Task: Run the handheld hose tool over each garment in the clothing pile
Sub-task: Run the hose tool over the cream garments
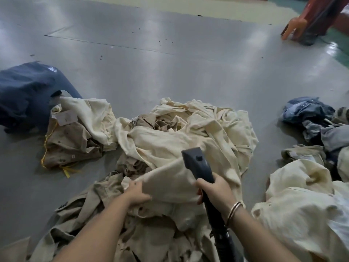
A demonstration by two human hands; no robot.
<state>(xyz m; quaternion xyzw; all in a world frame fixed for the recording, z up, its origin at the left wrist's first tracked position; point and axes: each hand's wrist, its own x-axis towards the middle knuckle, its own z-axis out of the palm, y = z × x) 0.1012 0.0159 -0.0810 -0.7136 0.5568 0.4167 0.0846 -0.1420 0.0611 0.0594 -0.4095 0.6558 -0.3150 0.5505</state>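
Right now I have the hose tool (198, 165) low in the centre of the frame, its flat dark head lying on a cream garment (170, 148) at the middle of the clothing pile. My right hand (215, 191) is wrapped tight round the tool's neck, just below the head, I judge so that I can steer the nozzle across the cloth while the black hose (222, 237) trails off toward the bottom edge. My left hand (136, 193) pinches a fold of that same cream cloth and lifts it a little, which seems meant to keep the fabric taut under the head. Just below, khaki garments (90, 214) lie crumpled on the grey floor (170, 63). At centre left sits another khaki piece (71, 146) with a yellow cord. More cream cloth (302, 205) lies lower right, with denim (306, 112) above it and a dark blue garment (26, 93) at the far left.
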